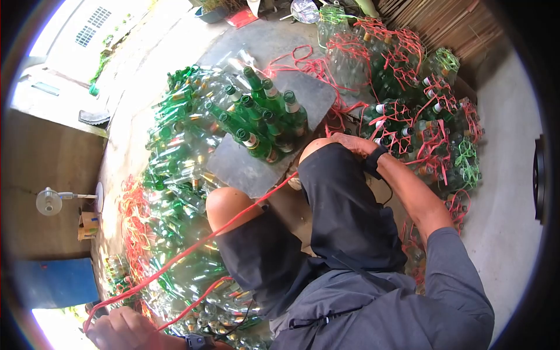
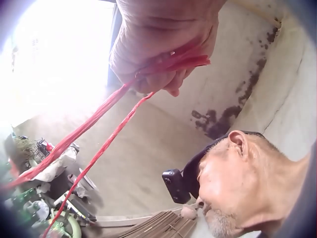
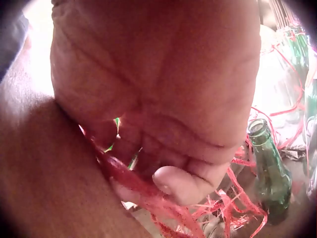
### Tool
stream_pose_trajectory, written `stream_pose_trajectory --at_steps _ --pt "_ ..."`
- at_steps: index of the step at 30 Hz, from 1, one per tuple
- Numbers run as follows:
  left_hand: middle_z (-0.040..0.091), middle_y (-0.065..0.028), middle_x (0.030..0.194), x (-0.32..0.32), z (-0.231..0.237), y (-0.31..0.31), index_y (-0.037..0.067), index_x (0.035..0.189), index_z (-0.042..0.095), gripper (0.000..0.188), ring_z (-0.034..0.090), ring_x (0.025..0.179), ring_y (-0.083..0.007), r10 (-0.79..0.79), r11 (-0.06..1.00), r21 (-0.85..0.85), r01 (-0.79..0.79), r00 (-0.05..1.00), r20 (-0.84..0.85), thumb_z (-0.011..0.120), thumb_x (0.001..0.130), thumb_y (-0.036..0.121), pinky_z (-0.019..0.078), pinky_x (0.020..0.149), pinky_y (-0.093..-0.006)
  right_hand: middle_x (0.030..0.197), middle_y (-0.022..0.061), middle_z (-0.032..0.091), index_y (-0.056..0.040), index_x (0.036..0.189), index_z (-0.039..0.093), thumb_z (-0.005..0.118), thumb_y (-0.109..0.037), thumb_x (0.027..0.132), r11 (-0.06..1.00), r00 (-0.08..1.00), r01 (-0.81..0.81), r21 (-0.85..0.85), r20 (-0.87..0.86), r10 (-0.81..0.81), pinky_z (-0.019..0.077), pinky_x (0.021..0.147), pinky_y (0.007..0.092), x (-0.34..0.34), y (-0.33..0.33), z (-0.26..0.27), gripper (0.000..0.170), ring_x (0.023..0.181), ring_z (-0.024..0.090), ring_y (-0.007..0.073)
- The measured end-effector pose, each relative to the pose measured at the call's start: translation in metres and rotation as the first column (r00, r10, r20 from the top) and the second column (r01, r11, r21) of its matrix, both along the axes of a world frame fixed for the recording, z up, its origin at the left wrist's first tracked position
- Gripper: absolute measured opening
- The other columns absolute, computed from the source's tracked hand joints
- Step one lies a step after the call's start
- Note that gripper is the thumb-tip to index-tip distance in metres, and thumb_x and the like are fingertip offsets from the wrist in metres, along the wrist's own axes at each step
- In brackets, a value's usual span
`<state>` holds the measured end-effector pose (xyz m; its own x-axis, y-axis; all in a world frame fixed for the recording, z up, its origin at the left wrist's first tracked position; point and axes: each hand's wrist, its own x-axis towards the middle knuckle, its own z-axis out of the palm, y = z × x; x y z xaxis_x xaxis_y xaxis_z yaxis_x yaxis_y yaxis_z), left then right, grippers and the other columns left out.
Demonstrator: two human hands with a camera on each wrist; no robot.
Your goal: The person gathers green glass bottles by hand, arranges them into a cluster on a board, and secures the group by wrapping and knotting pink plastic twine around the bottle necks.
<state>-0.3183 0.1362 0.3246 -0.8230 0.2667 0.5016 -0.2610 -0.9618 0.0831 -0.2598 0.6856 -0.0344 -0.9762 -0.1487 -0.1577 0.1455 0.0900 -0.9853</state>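
- Left hand (image 1: 123, 328): grip clamped on long, thin red plastic strip (image 1: 192, 248); out low, well apart from the slab.
- Right hand (image 1: 353, 143): by the right knee, fingers curled round red strip too; exact pinch partly hidden.
- Strip: runs from left hand over left knee, past near edge of flat grey stone slab (image 1: 230, 169), toward right hand.
- Upright green glass bottles (image 1: 274, 105): clustered mid-slab, between near-left and far-right corners.
- Doing it well (judgement): even pull, both strands untwisted, strip clear of knees and bottle necks; a sideways jerk could tip the cluster.
- Counts: 2 hands; 2 strands leaving left hand; 1 cluster, about 9 necks, some overlapping; loose floor bottles (image 1: 175, 140) and tied bottle bundles (image 1: 402, 122) many, too overlapped to count.
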Motion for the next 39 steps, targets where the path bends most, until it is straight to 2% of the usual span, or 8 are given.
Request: stream_pose_trajectory --at_steps 9,15,20,22,28,30,31,39 --pt "0.058 -0.0111 0.108 -0.011 -0.021 -0.050 0.000 0.126 0.055 0.038 0.055 0.091 -0.0208 0.214 0.947 -0.247 -0.206 0.977 0.006 0.046 0.103 0.029 0.0443 0.076 -0.0391 0.070 -0.0059 0.060 -0.0049 0.080 0.069 0.066 -0.033 0.097 0.895 0.915 0.368 0.251 0.072 -0.397 0.0426 0.058 0.0249 0.008 0.019 0.063 0.034 0.066 0.053 0.0031" --pt "0.053 -0.0057 0.112 -0.046 -0.058 -0.142 -0.003 0.128 0.049 0.029 0.047 0.077 -0.0065 0.458 0.136 -0.789 -0.599 0.744 -0.486 0.039 0.107 0.015 0.0389 0.059 -0.0285 0.066 -0.0073 0.055 -0.0112 0.072 0.064 0.065 -0.043 0.098 0.778 0.791 0.612 0.145 -0.082 -0.607 0.0368 0.051 0.0217 0.027 0.045 0.140 0.041 0.056 0.048 0.0024" --pt "0.058 -0.0056 0.120 -0.038 -0.060 -0.123 0.000 0.133 0.050 0.033 0.052 0.078 -0.0046 0.100 0.386 -0.832 -0.398 0.915 -0.391 0.044 0.106 0.018 0.0391 0.058 -0.0209 0.069 -0.0094 0.050 -0.0103 0.078 0.062 0.063 -0.044 0.099 0.716 0.722 0.688 0.119 -0.201 -0.662 0.0360 0.055 0.0216 0.044 0.053 0.181 0.039 0.061 0.045 0.0010" --pt "0.060 -0.0041 0.103 -0.016 -0.067 -0.094 0.002 0.126 0.054 0.029 0.048 0.070 -0.0041 0.793 -0.133 -0.930 -0.342 0.526 -0.307 0.045 0.106 0.020 0.0353 0.054 -0.0199 0.065 -0.0083 0.047 -0.0089 0.075 0.061 0.063 -0.044 0.099 0.702 0.713 0.700 0.132 -0.187 -0.676 0.0351 0.054 0.0224 0.051 0.053 0.189 0.042 0.059 0.042 0.0016" --pt "0.064 -0.0012 0.093 -0.014 -0.101 -0.123 0.006 0.106 0.067 0.018 0.053 0.069 -0.0053 0.091 0.254 -0.955 -0.156 0.986 -0.137 0.055 0.099 0.017 0.0394 0.054 -0.0218 0.061 -0.0066 0.048 -0.0035 0.074 0.064 0.063 -0.041 0.100 0.698 0.797 0.604 0.386 -0.290 -0.530 0.0373 0.053 0.0215 0.068 0.046 0.210 0.046 0.058 0.047 0.0021" --pt "0.064 -0.0123 0.075 -0.005 -0.108 -0.105 -0.001 0.092 0.072 0.015 0.063 0.071 -0.0193 0.001 -0.717 -0.666 -0.203 0.956 -0.293 0.062 0.089 0.009 0.0482 0.060 -0.0329 0.061 -0.0068 0.048 -0.0044 0.074 0.064 0.063 -0.041 0.099 0.693 0.780 0.626 0.358 -0.291 -0.554 0.0364 0.052 0.0221 0.071 0.038 0.210 0.045 0.056 0.044 0.0024" --pt "0.067 -0.0144 0.082 -0.002 -0.118 -0.099 -0.002 0.097 0.072 0.017 0.066 0.077 -0.0220 -0.142 -0.772 -0.558 -0.306 0.937 -0.318 0.061 0.090 0.009 0.0511 0.066 -0.0340 0.061 -0.0070 0.047 -0.0050 0.075 0.064 0.064 -0.042 0.099 0.706 0.769 0.639 0.304 -0.272 -0.579 0.0356 0.051 0.0222 0.072 0.035 0.207 0.044 0.056 0.042 0.0024" --pt "0.068 -0.0116 0.117 0.012 -0.071 0.082 -0.004 0.125 0.062 0.030 0.065 0.106 -0.0178 -0.082 -0.452 -0.821 -0.347 0.933 -0.349 0.059 0.096 0.005 0.0510 0.093 -0.0313 0.065 -0.0069 0.049 -0.0076 0.079 0.065 0.064 -0.044 0.098 0.746 0.759 0.650 0.145 -0.177 -0.627 0.0374 0.052 0.0216 0.074 0.017 0.187 0.041 0.059 0.044 0.0023"
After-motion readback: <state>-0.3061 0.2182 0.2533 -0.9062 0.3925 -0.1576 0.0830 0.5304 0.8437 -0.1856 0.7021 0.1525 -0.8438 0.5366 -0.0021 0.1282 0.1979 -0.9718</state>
